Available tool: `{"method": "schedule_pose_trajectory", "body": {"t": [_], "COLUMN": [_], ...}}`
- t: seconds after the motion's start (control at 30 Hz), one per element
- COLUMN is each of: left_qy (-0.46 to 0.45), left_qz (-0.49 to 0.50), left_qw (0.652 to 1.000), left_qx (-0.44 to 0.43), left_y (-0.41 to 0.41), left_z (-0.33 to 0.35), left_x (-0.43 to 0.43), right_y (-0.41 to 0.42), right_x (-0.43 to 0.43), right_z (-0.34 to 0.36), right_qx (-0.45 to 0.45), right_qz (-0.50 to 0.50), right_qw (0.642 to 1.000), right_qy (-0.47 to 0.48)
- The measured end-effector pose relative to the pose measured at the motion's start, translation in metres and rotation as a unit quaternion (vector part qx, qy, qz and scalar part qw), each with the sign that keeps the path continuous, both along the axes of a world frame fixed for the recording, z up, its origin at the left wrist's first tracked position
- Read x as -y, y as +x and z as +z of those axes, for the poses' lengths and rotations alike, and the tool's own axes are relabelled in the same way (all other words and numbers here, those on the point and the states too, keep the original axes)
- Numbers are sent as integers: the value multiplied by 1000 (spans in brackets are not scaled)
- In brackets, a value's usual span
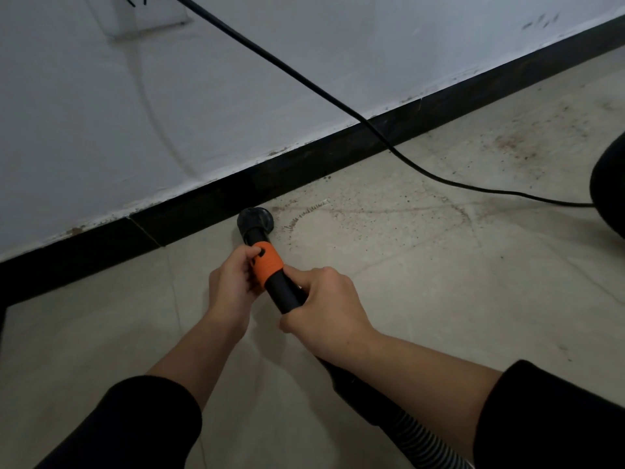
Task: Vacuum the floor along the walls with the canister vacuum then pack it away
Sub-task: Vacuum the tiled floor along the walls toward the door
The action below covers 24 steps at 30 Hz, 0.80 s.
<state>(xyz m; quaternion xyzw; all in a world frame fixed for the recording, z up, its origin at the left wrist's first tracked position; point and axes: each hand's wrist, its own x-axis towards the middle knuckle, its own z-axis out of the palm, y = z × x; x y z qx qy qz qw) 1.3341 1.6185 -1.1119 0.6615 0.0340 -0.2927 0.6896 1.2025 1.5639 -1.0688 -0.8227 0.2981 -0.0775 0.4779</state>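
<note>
Nozzle [254, 221] down on floor [439, 292], right at the baseboard [203, 204], touching or just off it, can't tell; black tube [283, 294] runs back from it, away from baseboard; left hand [230, 282] curled round the orange collar [269, 263], thumb on it; right hand [324, 306] wrapped round tube just behind collar, farther from baseboard; ribbed hose [429, 438] trails under right arm; cord [304, 79] crosses baseboard right of nozzle, reaches dark canister [608, 184]; grit [304, 214] on floor beside nozzle.
</note>
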Motion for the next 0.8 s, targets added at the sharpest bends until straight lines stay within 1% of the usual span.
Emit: {"method": "schedule_pose_trajectory", "body": {"t": [0.47, 0.8], "left_qy": [9, 17], "left_qz": [-24, -42], "left_qw": [1000, 999], "left_qx": [-14, -26], "left_y": [-32, -55], "left_z": [8, 12], "left_x": [-6, -2], "right_y": [-34, -58], "right_x": [-5, -4], "right_z": [12, 15], "right_qx": [-17, -34], "right_qz": [-5, -15], "right_qw": [999, 999], "right_qy": [27, 21]}}
